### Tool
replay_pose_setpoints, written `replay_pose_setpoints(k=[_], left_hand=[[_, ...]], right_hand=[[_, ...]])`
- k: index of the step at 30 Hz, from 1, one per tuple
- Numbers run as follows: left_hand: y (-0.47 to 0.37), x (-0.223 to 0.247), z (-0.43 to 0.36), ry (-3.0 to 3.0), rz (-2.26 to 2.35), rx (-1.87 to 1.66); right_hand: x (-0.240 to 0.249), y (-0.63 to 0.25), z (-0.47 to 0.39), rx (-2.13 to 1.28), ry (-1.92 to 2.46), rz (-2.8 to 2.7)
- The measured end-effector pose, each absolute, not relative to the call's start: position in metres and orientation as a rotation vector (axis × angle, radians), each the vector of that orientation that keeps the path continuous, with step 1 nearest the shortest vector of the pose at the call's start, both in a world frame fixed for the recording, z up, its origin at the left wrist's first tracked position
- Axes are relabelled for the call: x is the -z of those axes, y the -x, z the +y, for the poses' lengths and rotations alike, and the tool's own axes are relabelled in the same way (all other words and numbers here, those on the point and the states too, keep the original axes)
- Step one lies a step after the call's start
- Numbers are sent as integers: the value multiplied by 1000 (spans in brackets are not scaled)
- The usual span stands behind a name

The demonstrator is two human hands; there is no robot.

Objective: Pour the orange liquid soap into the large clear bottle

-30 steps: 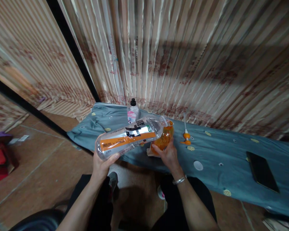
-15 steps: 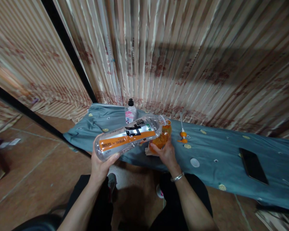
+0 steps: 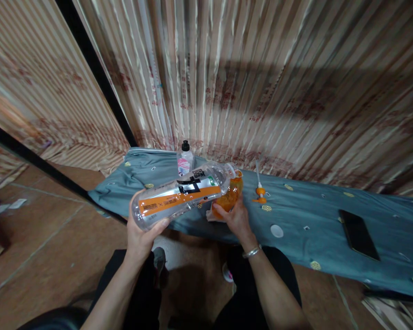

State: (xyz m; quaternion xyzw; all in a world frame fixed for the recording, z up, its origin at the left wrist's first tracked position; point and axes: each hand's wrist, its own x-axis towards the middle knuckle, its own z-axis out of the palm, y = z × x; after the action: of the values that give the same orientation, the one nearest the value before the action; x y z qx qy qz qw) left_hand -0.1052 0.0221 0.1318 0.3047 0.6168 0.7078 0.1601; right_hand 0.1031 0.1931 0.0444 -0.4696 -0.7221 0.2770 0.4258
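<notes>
From my end this reads as the pouring step: my left hand (image 3: pixel 142 237) grips the base of a clear bottle (image 3: pixel 179 197), leaned over sideways, its mouth at the neck of the orange bottle (image 3: pixel 228 198), which my right hand (image 3: pixel 237 220) clasps near the front edge of the surface (image 3: pixel 306 224) — whether it rests there I can't tell. I judge the next move calls for steady mouths and a gentle tilt — the orange pump (image 3: pixel 260 193) lies rightward, nearer the back edge.

Striped, red-patterned curtain (image 3: pixel 248 91) — dark slanting poles (image 3: pixel 96 72) before it — above a brown, pale-lined floor (image 3: pixel 55 275).
</notes>
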Motion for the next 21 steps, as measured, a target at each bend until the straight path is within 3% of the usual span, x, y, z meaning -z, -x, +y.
replay_pose_setpoints(k=[21], left_hand=[[104, -137, 22, -927, 1826, -2017]], right_hand=[[-45, -104, 192, -689, 1195, -1817]])
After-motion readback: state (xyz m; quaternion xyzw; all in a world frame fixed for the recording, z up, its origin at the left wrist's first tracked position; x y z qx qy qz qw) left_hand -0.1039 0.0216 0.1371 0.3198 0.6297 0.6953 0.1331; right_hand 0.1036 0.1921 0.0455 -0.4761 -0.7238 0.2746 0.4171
